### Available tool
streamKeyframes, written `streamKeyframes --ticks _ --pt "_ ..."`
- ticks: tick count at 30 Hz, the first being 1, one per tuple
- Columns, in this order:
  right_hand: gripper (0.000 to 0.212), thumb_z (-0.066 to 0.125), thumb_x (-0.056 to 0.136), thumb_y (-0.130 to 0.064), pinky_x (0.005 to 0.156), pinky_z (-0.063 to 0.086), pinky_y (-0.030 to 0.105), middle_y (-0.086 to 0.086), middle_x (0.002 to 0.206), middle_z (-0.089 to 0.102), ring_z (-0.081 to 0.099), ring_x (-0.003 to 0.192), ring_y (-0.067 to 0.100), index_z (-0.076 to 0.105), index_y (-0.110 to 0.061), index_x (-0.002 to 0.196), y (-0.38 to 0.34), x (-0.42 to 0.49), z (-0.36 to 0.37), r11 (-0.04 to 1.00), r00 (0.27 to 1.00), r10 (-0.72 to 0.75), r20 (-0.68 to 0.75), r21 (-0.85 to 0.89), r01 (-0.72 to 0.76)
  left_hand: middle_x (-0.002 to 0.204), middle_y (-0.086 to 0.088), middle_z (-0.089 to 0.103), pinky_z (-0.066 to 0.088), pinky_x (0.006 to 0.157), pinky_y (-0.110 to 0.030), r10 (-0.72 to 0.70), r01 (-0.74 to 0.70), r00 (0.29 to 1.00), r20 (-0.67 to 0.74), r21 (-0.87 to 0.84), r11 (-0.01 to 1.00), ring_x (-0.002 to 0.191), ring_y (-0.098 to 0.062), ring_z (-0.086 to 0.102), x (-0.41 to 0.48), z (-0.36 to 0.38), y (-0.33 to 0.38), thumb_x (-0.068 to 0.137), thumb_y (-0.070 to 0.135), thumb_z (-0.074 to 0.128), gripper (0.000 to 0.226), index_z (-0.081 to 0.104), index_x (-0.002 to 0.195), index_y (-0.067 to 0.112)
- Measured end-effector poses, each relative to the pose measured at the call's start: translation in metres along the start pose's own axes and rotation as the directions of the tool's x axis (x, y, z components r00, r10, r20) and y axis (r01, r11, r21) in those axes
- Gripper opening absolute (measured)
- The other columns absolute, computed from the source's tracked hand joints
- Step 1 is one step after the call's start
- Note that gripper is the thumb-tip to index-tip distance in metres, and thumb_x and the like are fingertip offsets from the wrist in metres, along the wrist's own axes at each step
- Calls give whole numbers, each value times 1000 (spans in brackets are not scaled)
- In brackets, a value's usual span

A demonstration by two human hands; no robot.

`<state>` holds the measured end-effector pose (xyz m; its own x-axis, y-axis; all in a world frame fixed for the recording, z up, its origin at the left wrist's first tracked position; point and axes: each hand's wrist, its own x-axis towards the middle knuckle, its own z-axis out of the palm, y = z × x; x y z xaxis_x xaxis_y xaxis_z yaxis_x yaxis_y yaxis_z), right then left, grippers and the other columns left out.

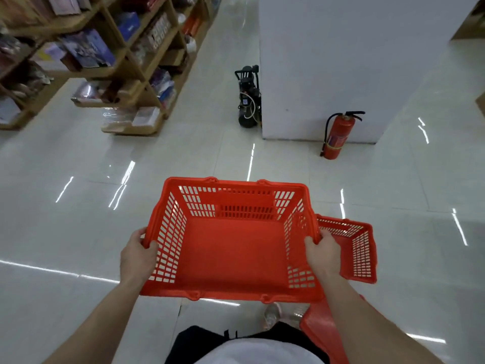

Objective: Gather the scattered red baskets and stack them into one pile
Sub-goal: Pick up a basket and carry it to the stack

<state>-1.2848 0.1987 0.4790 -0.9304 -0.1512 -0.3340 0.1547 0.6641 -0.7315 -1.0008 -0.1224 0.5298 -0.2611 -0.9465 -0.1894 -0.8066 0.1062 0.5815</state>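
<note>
I hold an empty red plastic basket (231,248) in front of me, above the floor. My left hand (137,252) grips its left rim and my right hand (324,252) grips its right rim. A second red basket (357,248) sits lower on the floor to the right, partly hidden behind the held basket and my right hand. Under my right forearm a further piece of red plastic (322,324) shows; most of it is hidden.
Wooden shelves (126,61) with packaged goods run along the left. A white pillar (341,61) stands ahead, with a red fire extinguisher (337,135) at its base and a black wheeled machine (248,98) at its left corner. Glossy white tile floor (78,219) lies all around.
</note>
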Motion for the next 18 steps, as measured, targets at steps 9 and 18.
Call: streamKeyframes --ticks 9,18 --pt "11 59 88 -24 78 55 40 1 81 67 67 79 29 62 -16 94 17 16 22 948 939 311 -149 115 -296 111 -7 70 58 74 -41 172 -228 942 288 172 958 76 -22 69 122 78 91 97 26 55 41 49 137 20" --pt "27 63 87 -16 83 47 38 16 102 71 65 97 37 61 -9 113 3 -38 132 723 647 688 -328 382 -576 116 -13 69 50 74 -35 365 -615 672 644 211 760 86 -29 66 264 196 171 92 23 54 45 51 136 17"
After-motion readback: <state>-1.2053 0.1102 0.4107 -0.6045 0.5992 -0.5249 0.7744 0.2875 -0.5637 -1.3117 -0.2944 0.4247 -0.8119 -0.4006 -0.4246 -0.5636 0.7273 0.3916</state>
